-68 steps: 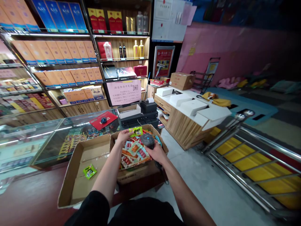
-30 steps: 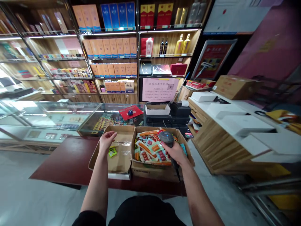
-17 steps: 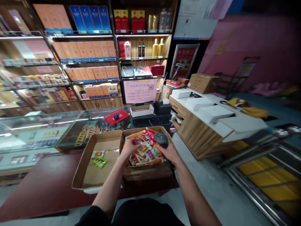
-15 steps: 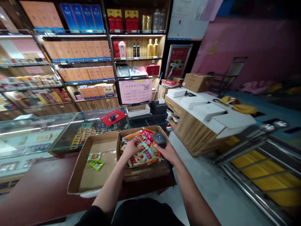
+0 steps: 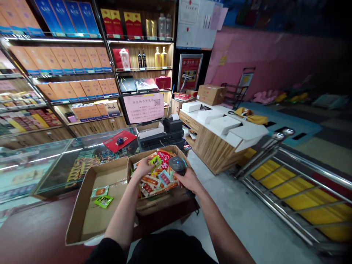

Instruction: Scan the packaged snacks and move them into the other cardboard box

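Observation:
My left hand (image 5: 143,169) is over the right-hand cardboard box (image 5: 154,209), its fingers closed on the edge of a small green snack packet (image 5: 156,161). That box is filled with packaged snacks (image 5: 150,180), several of them sausage-like in clear wrappers. A dark handheld barcode scanner (image 5: 177,165) is gripped in my right hand (image 5: 189,180), above the right side of the same box. Beside it on the left stands a shallower cardboard box (image 5: 92,220). Inside lie a bright green packet (image 5: 103,201) and a clear packet with orange contents (image 5: 100,191).
Behind the boxes are a black cash drawer with a receipt printer (image 5: 172,124) and a monitor bearing a pink notice (image 5: 143,107). A glass display counter (image 5: 55,161) runs left. At right stand a white-topped cabinet (image 5: 209,143) and a metal railing (image 5: 286,187).
The view has turned right, so the surroundings sit further left. My left hand now has a green packet at its fingertips. The scanner stays in my right hand.

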Demonstrator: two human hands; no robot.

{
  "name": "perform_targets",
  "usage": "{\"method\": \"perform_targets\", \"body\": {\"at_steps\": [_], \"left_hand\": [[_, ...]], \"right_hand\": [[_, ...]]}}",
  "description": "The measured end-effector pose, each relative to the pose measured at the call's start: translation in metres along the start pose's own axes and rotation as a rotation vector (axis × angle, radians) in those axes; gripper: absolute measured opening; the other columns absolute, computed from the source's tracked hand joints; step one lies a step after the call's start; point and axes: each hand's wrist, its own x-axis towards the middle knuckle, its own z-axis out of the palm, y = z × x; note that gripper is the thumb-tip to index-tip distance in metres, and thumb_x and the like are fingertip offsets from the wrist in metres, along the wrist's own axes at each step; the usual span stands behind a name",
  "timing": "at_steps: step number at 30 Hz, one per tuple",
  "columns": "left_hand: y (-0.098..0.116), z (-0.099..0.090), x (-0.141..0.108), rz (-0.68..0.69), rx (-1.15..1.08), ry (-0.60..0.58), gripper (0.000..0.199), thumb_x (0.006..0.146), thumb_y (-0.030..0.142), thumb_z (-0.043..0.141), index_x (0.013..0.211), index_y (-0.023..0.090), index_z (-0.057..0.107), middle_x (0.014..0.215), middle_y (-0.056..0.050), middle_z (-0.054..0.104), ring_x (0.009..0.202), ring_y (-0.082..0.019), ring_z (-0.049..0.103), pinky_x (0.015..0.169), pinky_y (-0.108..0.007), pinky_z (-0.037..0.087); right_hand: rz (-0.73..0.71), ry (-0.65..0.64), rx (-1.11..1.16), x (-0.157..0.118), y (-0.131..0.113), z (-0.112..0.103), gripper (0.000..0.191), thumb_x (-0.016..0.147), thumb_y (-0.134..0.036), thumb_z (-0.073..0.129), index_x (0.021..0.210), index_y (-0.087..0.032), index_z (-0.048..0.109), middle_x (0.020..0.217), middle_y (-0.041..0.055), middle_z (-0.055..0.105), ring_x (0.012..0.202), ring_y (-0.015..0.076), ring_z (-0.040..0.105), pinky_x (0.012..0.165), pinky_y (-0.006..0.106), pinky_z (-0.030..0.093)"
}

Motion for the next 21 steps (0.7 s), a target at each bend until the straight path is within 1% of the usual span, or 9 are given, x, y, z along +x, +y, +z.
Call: {"method": "perform_targets", "body": {"at_steps": [2, 3, 6, 8, 10, 12, 15, 17, 21], "left_hand": [[0.003, -0.003, 0.008, -0.095, -0.237, 0.043, 0.038, 0.065, 0.027, 0.084, 0.097, 0.015, 0.068, 0.064, 0.0, 0.067, 0.055, -0.016, 0.061, 0.057, -0.026, 0.047], [0.005, -0.002, 0.011, -0.117, -0.353, 0.039, 0.04, 0.062, 0.029, 0.086, 0.094, 0.015, 0.067, 0.064, 0.0, 0.067, 0.053, -0.014, 0.06, 0.055, -0.025, 0.046], [0.012, 0.001, 0.015, -0.099, -0.634, -0.027, 0.044, 0.052, 0.034, 0.092, 0.084, 0.014, 0.069, 0.068, -0.001, 0.07, 0.058, -0.013, 0.063, 0.06, -0.025, 0.05], [0.015, 0.004, 0.015, -0.1, -0.736, -0.077, 0.045, 0.05, 0.036, 0.094, 0.08, 0.013, 0.071, 0.069, -0.003, 0.071, 0.062, -0.015, 0.066, 0.064, -0.026, 0.052], [0.016, 0.005, 0.015, -0.11, -0.788, -0.112, 0.044, 0.049, 0.037, 0.094, 0.078, 0.012, 0.072, 0.069, -0.004, 0.072, 0.064, -0.016, 0.067, 0.065, -0.026, 0.053], [0.015, 0.006, 0.016, -0.11, -0.813, -0.123, 0.044, 0.049, 0.036, 0.095, 0.078, 0.012, 0.073, 0.07, -0.005, 0.072, 0.064, -0.015, 0.067, 0.064, -0.026, 0.052], [0.013, 0.008, 0.017, -0.114, -0.809, -0.054, 0.045, 0.045, 0.034, 0.096, 0.074, 0.013, 0.07, 0.067, -0.002, 0.071, 0.058, -0.012, 0.062, 0.056, -0.022, 0.047], [0.012, 0.009, 0.019, -0.125, -0.796, -0.022, 0.047, 0.042, 0.035, 0.097, 0.071, 0.014, 0.066, 0.064, 0.0, 0.068, 0.055, -0.01, 0.06, 0.053, -0.021, 0.044], [0.011, 0.012, 0.021, -0.119, -0.768, -0.04, 0.05, 0.042, 0.038, 0.096, 0.071, 0.014, 0.064, 0.063, 0.0, 0.067, 0.054, -0.01, 0.058, 0.053, -0.022, 0.043]], "right_hand": [[0.003, -0.042, -0.034, -0.002, -0.005, 0.005, 0.02, 0.08, -0.041, 0.068, 0.082, -0.021, 0.065, 0.049, -0.0022, 0.061, 0.04, 0.015, 0.058, 0.043, 0.024, 0.042], [0.003, -0.056, -0.046, -0.004, -0.009, 0.007, 0.019, 0.08, -0.04, 0.068, 0.081, -0.021, 0.064, 0.048, -0.0025, 0.06, 0.041, 0.0149, 0.058, 0.044, 0.024, 0.042], [-0.019, -0.083, -0.042, -0.009, -0.023, 0.01, 0.014, 0.081, -0.036, 0.066, 0.081, -0.021, 0.065, 0.045, -0.0031, 0.057, 0.043, 0.0159, 0.058, 0.047, 0.025, 0.043], [-0.037, -0.098, -0.029, -0.011, -0.029, 0.011, 0.014, 0.081, -0.034, 0.064, 0.082, -0.02, 0.066, 0.045, -0.0027, 0.057, 0.045, 0.0169, 0.06, 0.049, 0.025, 0.045], [-0.057, -0.094, -0.028, -0.011, -0.032, 0.011, 0.016, 0.081, -0.034, 0.064, 0.084, -0.019, 0.067, 0.047, -0.0022, 0.058, 0.048, 0.0177, 0.062, 0.052, 0.026, 0.047], [-0.072, -0.08, -0.028, -0.01, -0.032, 0.011, 0.018, 0.08, -0.035, 0.065, 0.086, -0.018, 0.068, 0.05, -0.0016, 0.06, 0.05, 0.0183, 0.063, 0.054, 0.027, 0.048], [-0.086, -0.059, -0.02, -0.008, -0.028, 0.011, 0.019, 0.079, -0.037, 0.066, 0.085, -0.018, 0.068, 0.054, -0.0002, 0.063, 0.054, 0.019, 0.064, 0.055, 0.027, 0.049], [-0.09, -0.041, -0.03, -0.006, -0.026, 0.01, 0.018, 0.078, -0.037, 0.067, 0.083, -0.019, 0.068, 0.056, 0.0006, 0.064, 0.057, 0.0195, 0.065, 0.055, 0.027, 0.049], [-0.095, -0.006, -0.069, -0.003, -0.022, 0.009, 0.016, 0.078, -0.035, 0.068, 0.081, -0.02, 0.068, 0.058, 0.0016, 0.065, 0.061, 0.0201, 0.067, 0.056, 0.027, 0.049]]}}
